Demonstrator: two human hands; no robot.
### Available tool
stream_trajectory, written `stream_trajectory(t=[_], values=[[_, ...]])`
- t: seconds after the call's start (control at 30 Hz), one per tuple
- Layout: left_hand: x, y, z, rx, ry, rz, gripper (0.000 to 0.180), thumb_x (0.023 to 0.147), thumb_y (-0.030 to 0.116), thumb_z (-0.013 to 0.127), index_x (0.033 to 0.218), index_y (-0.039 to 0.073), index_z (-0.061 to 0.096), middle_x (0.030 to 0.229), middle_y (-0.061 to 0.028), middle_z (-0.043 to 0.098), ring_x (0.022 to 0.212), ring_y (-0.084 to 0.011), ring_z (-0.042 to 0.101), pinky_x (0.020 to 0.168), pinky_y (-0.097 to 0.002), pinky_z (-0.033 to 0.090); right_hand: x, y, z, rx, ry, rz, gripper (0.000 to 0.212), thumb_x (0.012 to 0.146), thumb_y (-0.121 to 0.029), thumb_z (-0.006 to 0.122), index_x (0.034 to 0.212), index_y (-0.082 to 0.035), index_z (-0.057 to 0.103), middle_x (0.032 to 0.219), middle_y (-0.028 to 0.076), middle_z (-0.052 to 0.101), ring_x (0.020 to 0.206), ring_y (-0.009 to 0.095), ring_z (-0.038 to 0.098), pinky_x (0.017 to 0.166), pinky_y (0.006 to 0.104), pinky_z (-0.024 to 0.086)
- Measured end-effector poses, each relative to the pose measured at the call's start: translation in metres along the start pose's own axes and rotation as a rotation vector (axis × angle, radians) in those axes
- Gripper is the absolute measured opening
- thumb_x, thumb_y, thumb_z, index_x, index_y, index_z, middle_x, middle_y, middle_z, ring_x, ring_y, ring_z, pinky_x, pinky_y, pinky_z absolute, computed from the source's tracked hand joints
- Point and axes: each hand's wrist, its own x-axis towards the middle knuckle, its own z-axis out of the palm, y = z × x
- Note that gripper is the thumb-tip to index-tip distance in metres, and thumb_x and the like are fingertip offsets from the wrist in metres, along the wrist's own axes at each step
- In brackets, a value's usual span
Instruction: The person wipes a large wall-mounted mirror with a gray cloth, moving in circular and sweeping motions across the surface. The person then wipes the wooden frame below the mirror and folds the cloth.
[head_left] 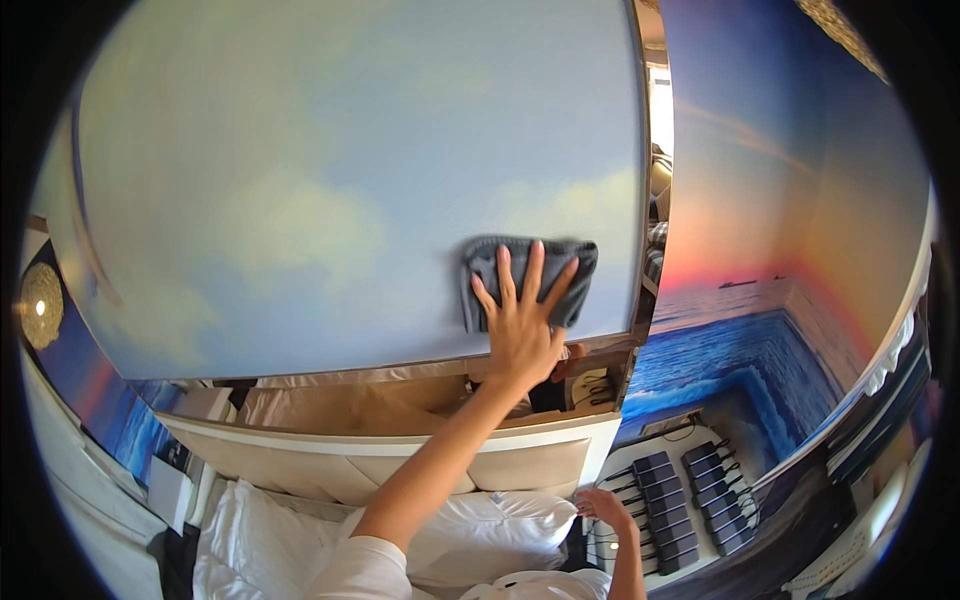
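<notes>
My left hand (523, 345) holds a dark grey cloth (574, 300) pressed flat on a large panel (330, 170) painted with pale blue sky and soft clouds. Its fingers are spread over the cloth, which hangs near the panel's lower right corner. The left arm reaches up from the bottom with a white sleeve. Lower and to the right, my right hand (605, 508) is raised in the air with its fingers loosely apart and nothing seen in them. It appears close to a white pillow (490, 530) and a white surface (625, 460) bearing black devices.
Below the panel runs a mirrored strip (340, 405), then a cream padded headboard (520, 470). Several black box-like devices (665, 510) with cables stand at lower right. A sunset sea mural (760, 200) covers the right wall. A round lamp (40, 307) glows at far left.
</notes>
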Motion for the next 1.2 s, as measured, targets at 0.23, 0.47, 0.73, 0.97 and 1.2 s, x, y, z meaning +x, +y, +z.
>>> stream_trajectory(t=[0.23,0.47,0.73,0.97,1.2], values=[[-0.030,0.060,0.057,-0.174,-0.153,-0.045,0.050,0.093,0.042,0.039,0.142,0.036,0.031,0.153,-0.0098,0.015,0.137,-0.0467,0.006,0.099,-0.0723,-0.001,-0.018,-0.008,-0.033,-0.005,-0.110,0.101,0.034,0.095,-0.030,0.047,0.110,-0.003,0.060,0.096,0.011,0.067,0.080,0.018,0.066,0.068,0.0271,0.051],[-0.053,0.110,0.098,-0.170,-0.079,-0.144,0.053,0.089,0.034,0.044,0.140,0.021,0.039,0.150,-0.0176,0.020,0.137,-0.0468,0.006,0.099,-0.0705,-0.004,-0.014,-0.001,-0.041,-0.048,-0.139,0.097,0.032,0.094,-0.027,0.046,0.109,-0.004,0.061,0.094,0.011,0.067,0.081,0.019,0.066,0.071,0.0276,0.050],[0.024,0.077,0.032,-0.186,0.085,-0.131,0.059,0.085,0.032,0.049,0.140,0.016,0.038,0.151,-0.0154,0.018,0.137,-0.0455,0.010,0.101,-0.0691,0.004,-0.014,0.007,-0.031,-0.047,-0.178,0.155,0.037,0.094,-0.034,0.044,0.108,-0.004,0.061,0.094,0.011,0.067,0.081,0.020,0.067,0.073,0.0290,0.052],[-0.011,0.056,0.043,-0.227,-0.068,0.052,0.057,0.086,0.029,0.050,0.141,0.023,0.038,0.153,-0.0055,0.018,0.142,-0.0317,0.008,0.107,-0.0612,0.007,-0.005,-0.002,-0.005,-0.067,-0.194,0.060,0.033,0.096,-0.027,0.043,0.110,-0.001,0.059,0.093,0.012,0.067,0.082,0.021,0.066,0.071,0.0285,0.052],[-0.002,0.007,0.001,-0.193,-0.073,0.117,0.061,0.085,0.030,0.052,0.143,0.026,0.033,0.153,-0.0053,0.017,0.141,-0.0347,0.010,0.106,-0.0631,0.010,0.023,-0.005,0.051,-0.068,-0.201,-0.004,0.036,0.097,-0.031,0.044,0.109,-0.001,0.060,0.093,0.012,0.067,0.081,0.020,0.066,0.072,0.0277,0.052]])
